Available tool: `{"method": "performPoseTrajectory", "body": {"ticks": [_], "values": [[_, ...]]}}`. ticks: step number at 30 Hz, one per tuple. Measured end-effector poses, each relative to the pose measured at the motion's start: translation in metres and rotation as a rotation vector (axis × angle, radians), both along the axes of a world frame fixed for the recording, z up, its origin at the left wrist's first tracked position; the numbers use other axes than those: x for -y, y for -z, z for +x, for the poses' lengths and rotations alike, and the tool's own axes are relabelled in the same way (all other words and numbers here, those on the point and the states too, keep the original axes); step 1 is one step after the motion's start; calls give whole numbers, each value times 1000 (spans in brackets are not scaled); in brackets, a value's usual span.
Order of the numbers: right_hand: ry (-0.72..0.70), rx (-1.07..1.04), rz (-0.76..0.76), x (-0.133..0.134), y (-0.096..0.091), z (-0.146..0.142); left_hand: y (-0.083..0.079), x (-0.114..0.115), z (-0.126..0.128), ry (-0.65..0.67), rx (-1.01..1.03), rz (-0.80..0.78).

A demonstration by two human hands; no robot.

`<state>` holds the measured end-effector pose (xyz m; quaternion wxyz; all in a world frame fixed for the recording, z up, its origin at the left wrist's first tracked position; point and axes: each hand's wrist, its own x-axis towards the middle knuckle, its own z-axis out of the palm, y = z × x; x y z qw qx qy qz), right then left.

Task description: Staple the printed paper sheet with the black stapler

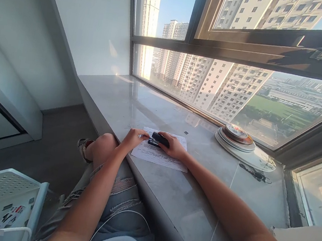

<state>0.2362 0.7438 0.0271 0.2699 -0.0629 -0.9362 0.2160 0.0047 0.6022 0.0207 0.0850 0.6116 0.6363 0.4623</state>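
A black stapler (160, 139) sits over printed sheets of paper (161, 159) on the grey stone windowsill (107, 93). My right hand (174, 147) is wrapped round the stapler's body from the right. From the left, my left hand (133, 138) reaches its pinched fingertips to the stapler's front end, where a bit of metal shows. Whether those fingers grip the stapler's tip or a small piece at it is too small to tell. A small dark strip (186, 132), perhaps staples, lies just beyond the paper.
Stacked plates and round discs (234, 141) stand by the window at the right. Close by lies a dark corded object (256, 175). A white perforated cart (4, 190) is at the lower left. A white cable (124, 211) crosses my lap. The window frame (233, 51) rises behind the sill.
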Motion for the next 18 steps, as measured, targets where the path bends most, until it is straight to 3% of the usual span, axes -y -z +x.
{"method": "performPoseTrajectory", "body": {"ticks": [11,18], "values": [[17,12,4,0,-1,0,-5,11,-2,-71,-11,-28],[13,7,6,-2,3,0,-16,33,7,-327,149,-226]]}}
